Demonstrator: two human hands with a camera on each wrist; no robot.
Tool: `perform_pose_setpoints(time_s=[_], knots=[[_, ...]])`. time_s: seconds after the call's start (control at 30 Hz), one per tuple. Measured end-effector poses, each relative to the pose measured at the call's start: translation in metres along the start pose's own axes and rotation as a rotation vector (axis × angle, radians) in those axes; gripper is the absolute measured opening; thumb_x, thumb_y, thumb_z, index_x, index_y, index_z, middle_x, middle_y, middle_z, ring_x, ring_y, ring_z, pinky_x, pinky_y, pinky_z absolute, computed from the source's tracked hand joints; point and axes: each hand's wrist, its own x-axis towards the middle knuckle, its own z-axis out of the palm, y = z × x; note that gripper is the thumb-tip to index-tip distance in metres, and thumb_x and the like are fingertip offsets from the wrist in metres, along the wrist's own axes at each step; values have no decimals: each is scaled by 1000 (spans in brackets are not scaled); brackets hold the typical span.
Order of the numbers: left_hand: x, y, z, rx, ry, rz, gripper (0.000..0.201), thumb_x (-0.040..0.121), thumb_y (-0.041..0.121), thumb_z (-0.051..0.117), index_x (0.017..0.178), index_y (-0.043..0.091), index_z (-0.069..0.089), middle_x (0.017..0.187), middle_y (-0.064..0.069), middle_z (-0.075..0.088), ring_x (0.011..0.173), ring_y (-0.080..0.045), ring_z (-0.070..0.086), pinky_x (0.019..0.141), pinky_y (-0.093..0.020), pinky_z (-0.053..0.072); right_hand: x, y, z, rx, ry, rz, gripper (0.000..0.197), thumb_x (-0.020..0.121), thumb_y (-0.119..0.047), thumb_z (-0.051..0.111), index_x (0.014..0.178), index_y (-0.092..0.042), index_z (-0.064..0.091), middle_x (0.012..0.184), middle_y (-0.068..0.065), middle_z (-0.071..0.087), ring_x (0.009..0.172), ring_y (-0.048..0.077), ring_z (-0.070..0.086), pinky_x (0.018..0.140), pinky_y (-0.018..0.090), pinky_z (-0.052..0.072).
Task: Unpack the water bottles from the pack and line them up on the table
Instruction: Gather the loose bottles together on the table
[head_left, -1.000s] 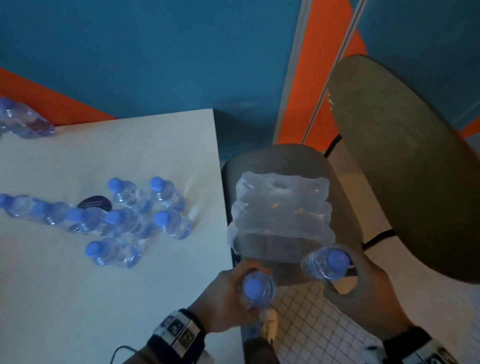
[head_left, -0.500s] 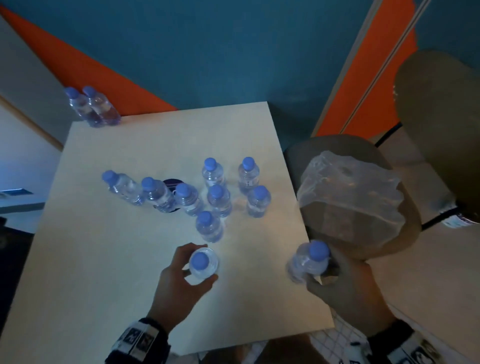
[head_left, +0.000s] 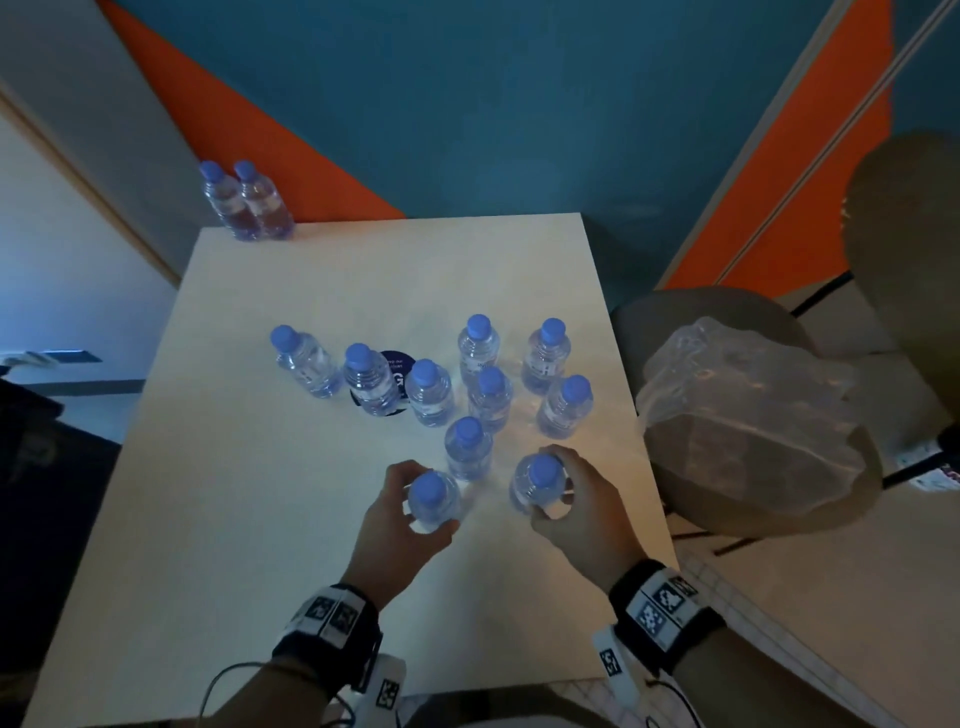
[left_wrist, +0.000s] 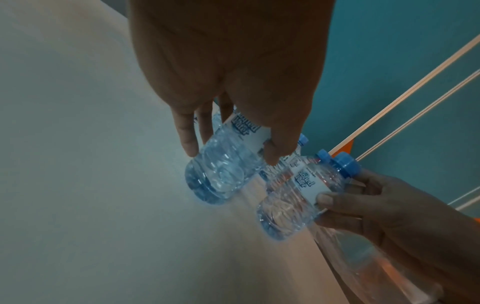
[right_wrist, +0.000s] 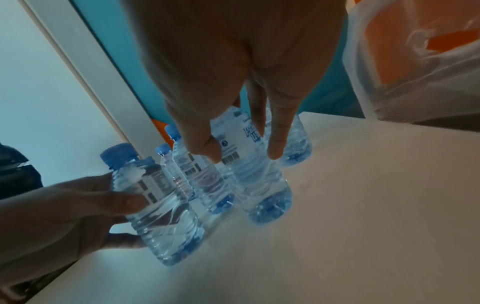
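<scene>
1. Fingers (left_wrist: 187, 133) of the left hand (head_left: 400, 525) curl round a water bottle (head_left: 432, 500); those of the right hand (head_left: 582, 512) curl round a second bottle (head_left: 537, 483).
2. Change: a second ago both bottles were held beside the pack over the chair; now both are over the table (head_left: 234, 519), at the near edge of the standing group.
3. Contact: each base appears at or just above the tabletop; the wrist views cannot settle which.
4. Group: eight capped bottles (head_left: 491, 395) stand upright ahead of the hands, in a loose cluster rather than one straight line. Two more (head_left: 247, 200) stand at the far left corner.
5. Pack: the plastic wrap (head_left: 748, 415) lies slack on the chair (head_left: 701, 312), seemingly empty.
6. Meaning: unpacking looks nearly finished; setting down and straightening the row likely remain.
</scene>
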Motion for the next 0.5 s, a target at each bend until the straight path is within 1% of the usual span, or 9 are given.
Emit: perform_pose_setpoints(time_s=[0.07, 0.1, 0.13, 0.17, 0.23, 0.3, 0.4, 0.47, 0.5], knots=[[-3, 0, -13, 20, -65, -12, 73, 69, 9, 89, 124, 37, 49, 126, 21, 64, 115, -4, 65, 90, -23, 57, -7, -7, -11, -47, 17, -15, 87, 68, -39, 89, 142, -31, 45, 136, -10, 53, 123, 10, 53, 103, 32, 47], [-6, 0, -23, 46, -92, -7, 76, 71, 8, 84, 128, 38, 46, 133, 21, 60, 121, -5, 62, 94, -28, 56, -13, -13, -20, -70, 60, -50, 88, 68, -42, 90, 143, -28, 45, 137, -9, 52, 123, 10, 51, 102, 32, 45], [-9, -1, -36, 67, -100, 2, 75, 73, 3, 78, 131, 38, 45, 138, 19, 57, 125, -6, 60, 97, -31, 56, -20, -24, -29, -78, 112, -105, 83, 70, -43, 89, 141, -25, 48, 135, -7, 53, 121, 13, 53, 101, 33, 46], [-12, -1, -50, 72, -74, 14, 73, 74, -3, 71, 132, 36, 47, 140, 17, 57, 126, -8, 60, 98, -32, 57, -27, -37, -37, -62, 157, -171, 72, 74, -40, 86, 136, -23, 53, 130, -6, 57, 118, 15, 55, 98, 36, 49], [-13, -1, -85, 63, 50, 30, 67, 76, -17, 61, 125, 27, 57, 133, 15, 65, 122, -11, 64, 96, -30, 58, -35, -75, -47, 13, 191, -291, 48, 80, -30, 81, 123, -20, 62, 120, -7, 62, 114, 17, 60, 92, 42, 51], [-7, 3, -124, 55, 205, 44, 60, 77, -26, 56, 114, 20, 65, 122, 14, 71, 116, -14, 68, 91, -24, 59, -33, -120, -42, 96, 170, -392, 38, 81, -20, 78, 116, -18, 64, 115, -6, 65, 111, 17, 62, 92, 39, 51], [22, 17, -176, 33, 388, 115, 52, 79, -25, 56, 109, 16, 66, 112, 5, 73, 110, -20, 69, 82, -13, 56, -12, -191, -5, 249, 132, -455, 44, 81, -15, 76, 122, -17, 61, 122, -6, 62, 116, 17, 60, 97, 32, 48], [50, 28, -201, 47, 447, 191, 55, 80, -22, 59, 110, 23, 64, 118, 0, 69, 108, -20, 68, 80, -13, 54, 13, -224, 32, 300, 160, -447, 55, 79, -13, 77, 129, -16, 56, 129, -5, 58, 122, 15, 56, 102, 29, 45], [65, 32, -210, 69, 449, 229, 56, 80, -18, 62, 112, 28, 61, 123, -2, 65, 108, -18, 66, 81, -15, 54, 29, -237, 53, 301, 189, -433, 60, 76, -13, 77, 132, -15, 54, 133, -3, 55, 125, 15, 54, 104, 30, 44]])
